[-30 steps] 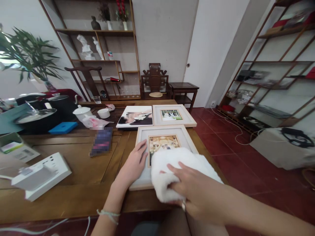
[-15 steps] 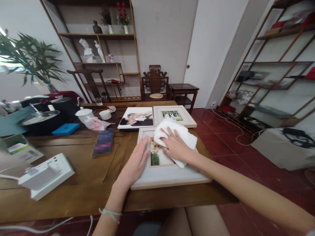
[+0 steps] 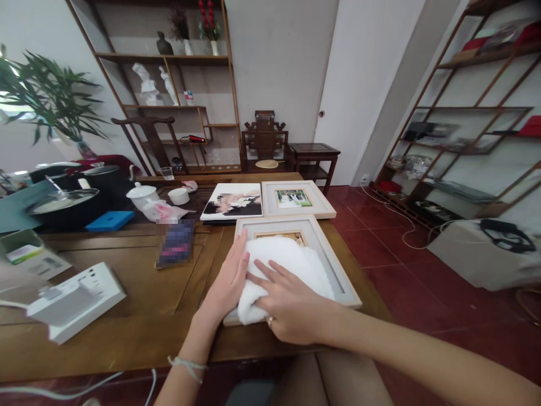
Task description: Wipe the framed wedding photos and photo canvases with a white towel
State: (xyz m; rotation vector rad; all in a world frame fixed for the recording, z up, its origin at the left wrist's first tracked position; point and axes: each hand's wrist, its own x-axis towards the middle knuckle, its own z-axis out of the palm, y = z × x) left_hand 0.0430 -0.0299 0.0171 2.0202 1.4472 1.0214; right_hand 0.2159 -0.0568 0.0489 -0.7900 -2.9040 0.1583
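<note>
A light wooden picture frame [image 3: 327, 256] lies flat on the near right part of the wooden table [image 3: 127, 276]. A fluffy white cloth [image 3: 287, 262] covers most of its glass. My right hand [image 3: 291, 307] rests on the cloth's near end, fingers spread flat and pressing it down. My left hand [image 3: 228, 279] lies flat along the frame's left edge, fingers together and stretched, touching the cloth's side. Only the top strip of the photo shows above the cloth.
Behind the near frame lie a second framed photo [image 3: 298, 198] and an unframed print [image 3: 232, 201]. Left are a white box [image 3: 74, 299], a booklet [image 3: 175, 243], a blue case [image 3: 107, 220], pots [image 3: 63, 200] and teaware [image 3: 141, 194]. Shelves line the walls; a bag [image 3: 486, 254] sits on the floor.
My right hand drew the cloth back from the frame's far end toward me, over the photo. My left hand stayed at the frame's left edge.
</note>
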